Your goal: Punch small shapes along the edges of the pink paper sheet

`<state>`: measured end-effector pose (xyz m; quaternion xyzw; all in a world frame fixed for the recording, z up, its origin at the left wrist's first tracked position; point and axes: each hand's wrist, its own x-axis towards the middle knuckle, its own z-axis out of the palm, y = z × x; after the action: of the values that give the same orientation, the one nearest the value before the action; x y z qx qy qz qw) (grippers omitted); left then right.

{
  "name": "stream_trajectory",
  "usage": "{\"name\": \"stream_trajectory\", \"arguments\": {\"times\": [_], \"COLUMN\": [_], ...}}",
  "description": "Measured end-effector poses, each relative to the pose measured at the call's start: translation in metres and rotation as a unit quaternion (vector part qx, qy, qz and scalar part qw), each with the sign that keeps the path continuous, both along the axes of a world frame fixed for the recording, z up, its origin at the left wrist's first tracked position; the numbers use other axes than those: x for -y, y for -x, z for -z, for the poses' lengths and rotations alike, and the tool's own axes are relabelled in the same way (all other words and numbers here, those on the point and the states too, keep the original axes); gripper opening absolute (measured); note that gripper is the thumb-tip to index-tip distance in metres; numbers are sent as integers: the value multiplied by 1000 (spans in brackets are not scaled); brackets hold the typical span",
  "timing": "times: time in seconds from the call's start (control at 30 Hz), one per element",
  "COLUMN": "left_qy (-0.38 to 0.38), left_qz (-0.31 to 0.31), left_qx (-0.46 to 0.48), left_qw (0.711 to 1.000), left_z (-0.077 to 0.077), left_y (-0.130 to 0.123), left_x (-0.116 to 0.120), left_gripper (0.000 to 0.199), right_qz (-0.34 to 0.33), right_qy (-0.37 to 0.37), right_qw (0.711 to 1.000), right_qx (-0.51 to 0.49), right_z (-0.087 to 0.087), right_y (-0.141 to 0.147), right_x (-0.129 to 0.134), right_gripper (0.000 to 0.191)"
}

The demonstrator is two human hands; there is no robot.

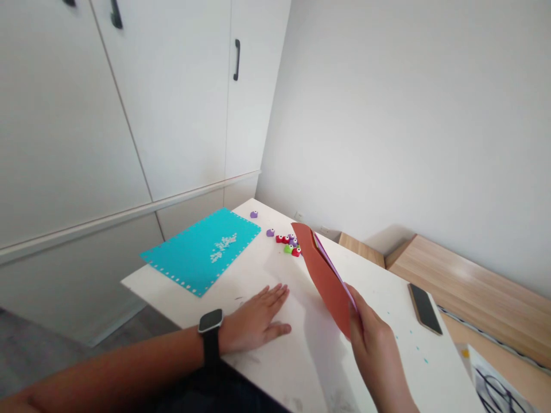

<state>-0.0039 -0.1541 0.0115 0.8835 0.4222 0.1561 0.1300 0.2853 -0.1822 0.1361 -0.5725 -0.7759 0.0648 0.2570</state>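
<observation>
My right hand grips a small stack of coloured paper sheets by its near end, tilted up above the table. The front sheet is orange-red; purple and a sliver of green show behind it. My left hand, with a watch on its wrist, lies flat on the white table, fingers stretched out and holding nothing. Beyond it on the left lies a blue sheet with punched holes along its edges and a heap of white paper bits on it.
Several small red, purple and green figures with eyes sit near the table's far edge, partly behind the held sheets. At the right edge lies a dark phone, with blue paper specks nearby. White cabinets and a wooden surface border the table.
</observation>
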Motion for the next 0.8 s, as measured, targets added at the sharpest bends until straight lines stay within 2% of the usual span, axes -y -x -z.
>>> {"name": "stream_trajectory", "arguments": {"times": [0.1, 0.17, 0.27, 0.33, 0.43, 0.53, 0.67, 0.73, 0.8], "left_qy": [-20, -27, -8, -1, -5, 7, 38, 46, 41], "left_qz": [-91, -121, -84, -63, -26, 22, 62, 54, -9], "left_qx": [8, 5, -9, -16, -18, -16, 5, 22, 25], "left_qw": [996, 992, 996, 998, 1000, 1000, 997, 997, 999], "left_z": [-6, -8, -7, -3, 5, 6, -9, -16, -16], "left_y": [15, 23, 28, 30, 34, 34, 26, 25, 30], "left_x": [-45, -82, -122, -129, -109, -62, 4, 24, 34], "left_gripper": [77, 79, 74, 70, 67, 69, 68, 68, 68], "right_qz": [29, 49, 71, 72, 66, 60, 26, 6, -8], "right_qy": [-12, -24, -26, -20, -19, -24, -21, -19, -24], "right_qw": [1000, 998, 997, 997, 997, 998, 999, 999, 999], "right_qx": [1, -2, -7, -12, -21, -25, -36, -38, -29], "right_z": [0, 1, 2, 3, 8, 16, 21, 20, 20], "right_y": [-13, -18, -19, -18, -20, -22, -11, 0, 13], "right_x": [6, 7, 6, 7, 9, 8, -1, -7, -10], "right_gripper": [46, 46, 46, 46, 46, 46, 47, 48, 49]}}
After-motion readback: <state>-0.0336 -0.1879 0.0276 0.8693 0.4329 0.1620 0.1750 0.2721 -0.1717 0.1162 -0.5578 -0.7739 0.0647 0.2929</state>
